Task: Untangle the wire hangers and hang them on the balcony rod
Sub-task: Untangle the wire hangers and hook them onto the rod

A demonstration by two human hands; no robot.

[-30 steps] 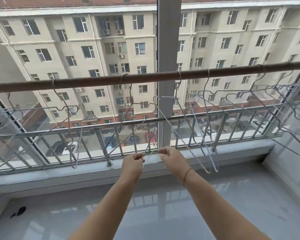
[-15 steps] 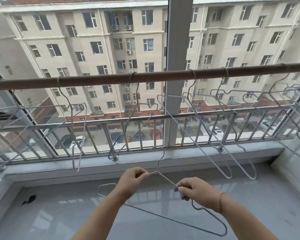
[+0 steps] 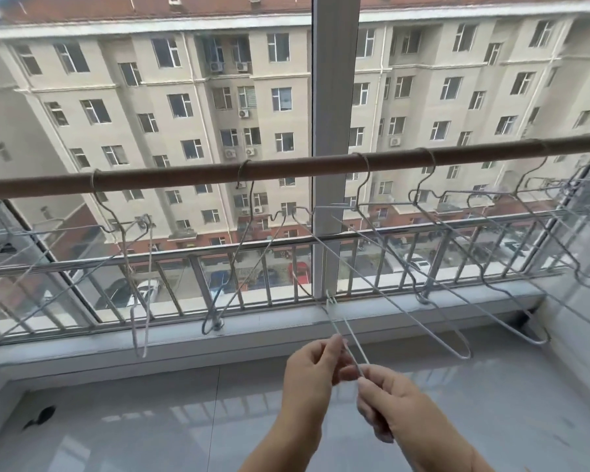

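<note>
A single thin, pale wire hanger [image 3: 346, 338] is held low in the middle of the view. It is in front of the window sill [image 3: 184, 349] and well below the rod [image 3: 286, 169]. It is seen almost edge-on, so two fine strands run up and away from the hands and meet at a small twist. The hook end is too thin and blurred to make out.

The left hand [image 3: 312, 373] pinches one strand between thumb and curled fingertips [image 3: 336, 344]. The right hand [image 3: 395, 400] sits just beside it, its fingers folded round the lower wire in a tight pinch. Neither hand holds anything else.

The hanger looks free of the others and is not yet hooked. To do this step well, it is probably best to lift it straight up with the hook turned toward the rod. A bare stretch of rod between two hooks makes a good target. Its shoulders should stay clear of the neighbours, which would catch easily.

Several hung hangers [image 3: 394, 277] dangle from the brown rod, slanting at different angles. Some of them cross one another. Behind them stand a metal railing [image 3: 252, 250] and a grey window post [image 3: 334, 97]. Beyond the glass is a beige apartment block [image 3: 150, 97]. A glossy tiled floor [image 3: 150, 430] lies below.
</note>
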